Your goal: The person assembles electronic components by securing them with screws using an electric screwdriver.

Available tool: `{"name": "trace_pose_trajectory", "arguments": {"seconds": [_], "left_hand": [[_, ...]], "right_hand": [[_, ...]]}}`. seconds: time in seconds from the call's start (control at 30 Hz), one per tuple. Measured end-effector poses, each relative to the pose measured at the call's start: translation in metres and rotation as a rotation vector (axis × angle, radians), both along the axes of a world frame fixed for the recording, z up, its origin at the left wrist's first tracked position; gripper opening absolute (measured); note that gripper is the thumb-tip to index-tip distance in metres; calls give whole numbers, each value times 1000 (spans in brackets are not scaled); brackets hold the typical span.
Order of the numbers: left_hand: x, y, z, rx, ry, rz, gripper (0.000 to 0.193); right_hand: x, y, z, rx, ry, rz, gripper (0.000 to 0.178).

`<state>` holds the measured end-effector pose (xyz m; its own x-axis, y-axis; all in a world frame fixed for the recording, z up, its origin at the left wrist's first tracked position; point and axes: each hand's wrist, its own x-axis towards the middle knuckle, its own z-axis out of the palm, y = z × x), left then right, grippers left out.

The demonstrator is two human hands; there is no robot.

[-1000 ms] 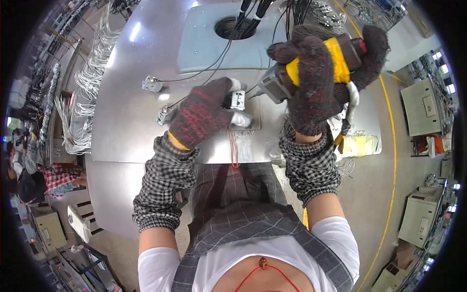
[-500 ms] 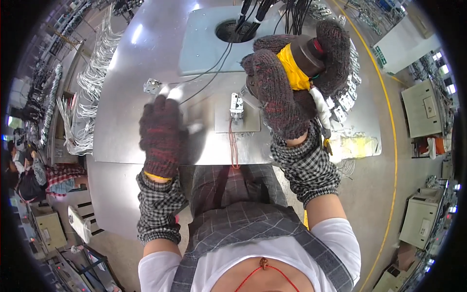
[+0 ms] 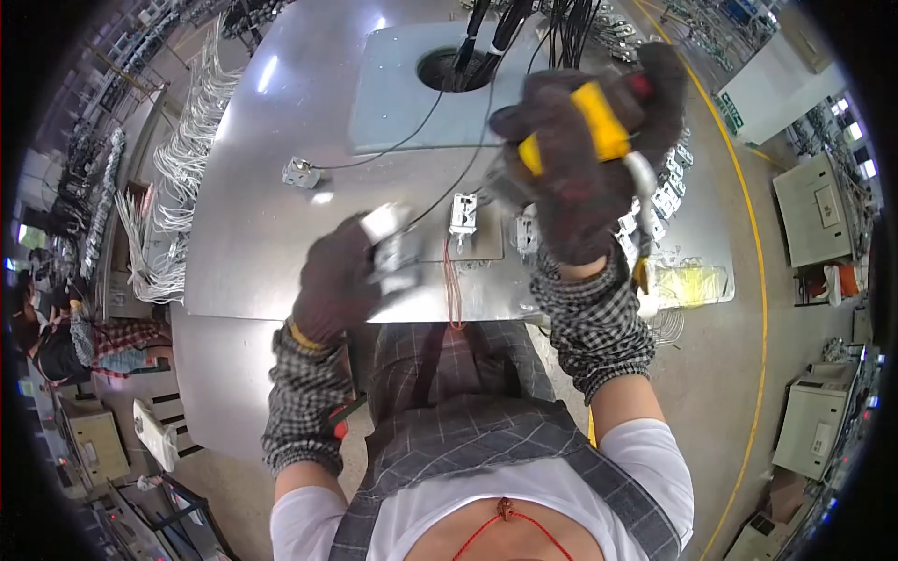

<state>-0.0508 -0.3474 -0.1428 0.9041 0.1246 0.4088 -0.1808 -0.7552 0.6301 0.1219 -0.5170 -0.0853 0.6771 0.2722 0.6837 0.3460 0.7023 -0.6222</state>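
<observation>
My left hand, in a dark knitted glove, is closed round a small silvery metal housing above the near edge of the metal table; motion blurs both. My right hand, gloved alike, grips a dark hand-held power tool wrapped in yellow tape, with a white-wrapped cord at its rear. Between my hands a small metal connector box with reddish wires rests on a thin square plate. Another metal part lies beside my right hand, partly covered.
A metal block on a black cable sits at the table's left. Black cables rise from a round hole in a pale blue panel. White wire bundles hang along the left edge; metal parts line the right edge.
My left hand has come off the table, moved nearer me and to the right, and now holds the metal housing. My right hand has turned the tool and shifted slightly right.
</observation>
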Motion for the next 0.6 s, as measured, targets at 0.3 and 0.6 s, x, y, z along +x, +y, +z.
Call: {"name": "trace_pose_trajectory", "arguments": {"seconds": [0.3,0.6], "left_hand": [[54,-24,13,23,147,69,71],[55,-14,20,46,108,-11,69]], "right_hand": [[25,-7,-35,174,-40,-224,61],[38,-16,-18,259,-106,744,56]]}}
